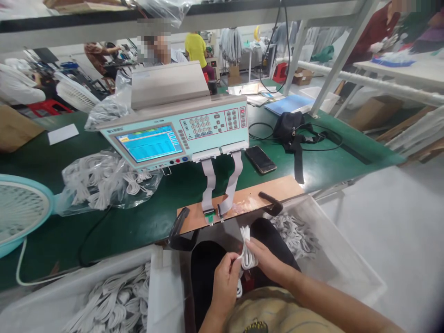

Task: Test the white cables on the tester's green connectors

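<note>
Holding a coiled white cable bundle over the lap, both hands work close together just below the near edge of the green-topped bench. The left hand has its grip pressed on the lower loops of the bundle, thumb against the side; the right hand pinches the same bundle from the other side, fingers closed on the coil near its middle. The bundle's upper end stands up toward the brown wooden fixture board, which lies at the bench edge with two small connector sockets fed by grey flat ribbon cables from the pale turquoise tester with a blue screen.

To do this well, it seems best to keep the coil tight in one hand so the loops do not spring apart, and free only the plug ends with the other, keeping them straight and level with the sockets rather than angled.

A clear plastic bin of white cables sits at the left knee, another clear bin at the right. A black smartphone and a black pouch lie on the bench, well apart from the hands.
</note>
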